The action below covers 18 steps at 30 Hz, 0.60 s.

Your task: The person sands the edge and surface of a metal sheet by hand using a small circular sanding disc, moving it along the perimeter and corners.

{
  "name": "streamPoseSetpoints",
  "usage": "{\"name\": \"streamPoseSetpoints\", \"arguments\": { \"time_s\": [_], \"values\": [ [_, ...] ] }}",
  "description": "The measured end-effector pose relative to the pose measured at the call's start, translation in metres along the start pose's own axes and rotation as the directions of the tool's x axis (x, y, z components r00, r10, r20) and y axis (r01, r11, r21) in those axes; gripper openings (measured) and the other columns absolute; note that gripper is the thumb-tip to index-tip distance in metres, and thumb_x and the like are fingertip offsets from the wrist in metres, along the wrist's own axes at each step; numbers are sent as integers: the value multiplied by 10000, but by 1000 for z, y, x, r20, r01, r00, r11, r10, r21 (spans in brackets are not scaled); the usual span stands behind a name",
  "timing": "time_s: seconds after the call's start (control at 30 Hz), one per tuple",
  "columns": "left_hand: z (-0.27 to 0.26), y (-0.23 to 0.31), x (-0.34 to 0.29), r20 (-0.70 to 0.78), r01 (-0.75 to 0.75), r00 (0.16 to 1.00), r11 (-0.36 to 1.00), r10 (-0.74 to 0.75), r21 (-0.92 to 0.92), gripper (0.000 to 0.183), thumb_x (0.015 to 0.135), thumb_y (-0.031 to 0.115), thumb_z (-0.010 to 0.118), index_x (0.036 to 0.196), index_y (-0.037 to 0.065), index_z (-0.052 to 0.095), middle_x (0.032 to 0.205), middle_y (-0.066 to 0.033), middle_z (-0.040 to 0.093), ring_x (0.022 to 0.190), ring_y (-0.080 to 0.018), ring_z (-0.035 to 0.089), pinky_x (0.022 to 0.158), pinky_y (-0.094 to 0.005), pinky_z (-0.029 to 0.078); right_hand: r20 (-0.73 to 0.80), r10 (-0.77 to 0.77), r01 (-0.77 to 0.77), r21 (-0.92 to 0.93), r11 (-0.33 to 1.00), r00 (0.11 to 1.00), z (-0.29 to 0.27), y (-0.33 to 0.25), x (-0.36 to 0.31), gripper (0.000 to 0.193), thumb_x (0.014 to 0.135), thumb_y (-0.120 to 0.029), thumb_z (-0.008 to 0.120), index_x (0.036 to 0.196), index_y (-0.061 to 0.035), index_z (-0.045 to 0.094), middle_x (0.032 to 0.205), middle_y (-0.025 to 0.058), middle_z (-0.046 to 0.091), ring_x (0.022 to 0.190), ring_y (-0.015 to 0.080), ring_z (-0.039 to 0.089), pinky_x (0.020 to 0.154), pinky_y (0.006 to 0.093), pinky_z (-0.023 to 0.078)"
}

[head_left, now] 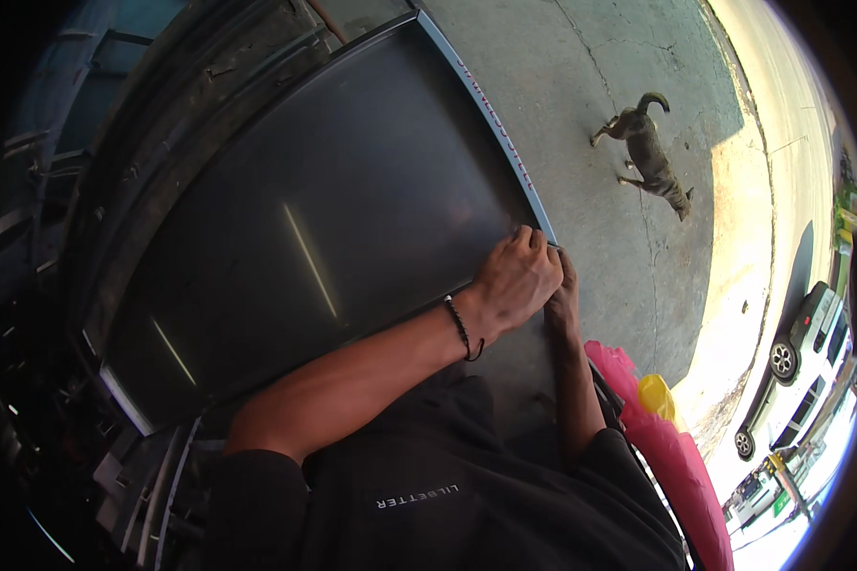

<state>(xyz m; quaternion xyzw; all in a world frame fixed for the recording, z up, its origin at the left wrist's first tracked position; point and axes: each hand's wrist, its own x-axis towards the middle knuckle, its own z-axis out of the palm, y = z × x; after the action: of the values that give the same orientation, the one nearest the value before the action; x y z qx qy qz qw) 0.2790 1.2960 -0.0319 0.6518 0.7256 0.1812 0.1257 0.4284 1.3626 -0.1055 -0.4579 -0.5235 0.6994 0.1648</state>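
A large dark, smooth sheet (381,162), probably metal, lies in front of me and reflects two streaks of light. Along its right edge runs a pale strip (486,109) with red lettering. At the near right corner, my left hand (516,278) has its fingers curled closed over the sheet's edge, by the strip's end. My right hand (565,285) is up against it on the outer side of that corner. Its fingers look bent and closed, partly hidden behind the left hand, and what they grip cannot be made out. A dark beaded bracelet (457,326) circles my left wrist.
Dark metal racking (176,162) stands left of and beyond the sheet. A dog (646,152) is on the concrete floor (581,95) to the right. Pink plastic wrapping (652,438) with a yellow piece (655,395) lies beside my right arm. A white vehicle (805,362) is outside.
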Motion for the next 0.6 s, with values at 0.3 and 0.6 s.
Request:
{"name": "streamPoseSetpoints", "arguments": {
  "time_s": [0.3, 0.6],
  "values": [
    [-8, -2, -26, 25, 13, 1000, 1000, -13, 26, 213, 779, 70, 647, 926, -83, 672, 872, -164, 640, 852, -236, 646, 721, -298, 585, 4, 133, -132, -35, 991, 991, -16, 4, 3, 318, 1003, -283, 639, 1197, -35, 593, 962, 10, 614, 891, 96, 572, 841, 254, 435],
    [-28, -19, -71, 125, -38, 992, 997, 28, 72, 145, 773, 46, 644, 876, -55, 663, 838, -133, 618, 827, -213, 623, 686, -291, 575, 23, 60, -58, -77, 995, 998, -7, 1, 0, 297, 1025, -349, 590, 1127, -70, 603, 895, -2, 628, 778, 66, 481, 737, 241, 382]
  ]
}}
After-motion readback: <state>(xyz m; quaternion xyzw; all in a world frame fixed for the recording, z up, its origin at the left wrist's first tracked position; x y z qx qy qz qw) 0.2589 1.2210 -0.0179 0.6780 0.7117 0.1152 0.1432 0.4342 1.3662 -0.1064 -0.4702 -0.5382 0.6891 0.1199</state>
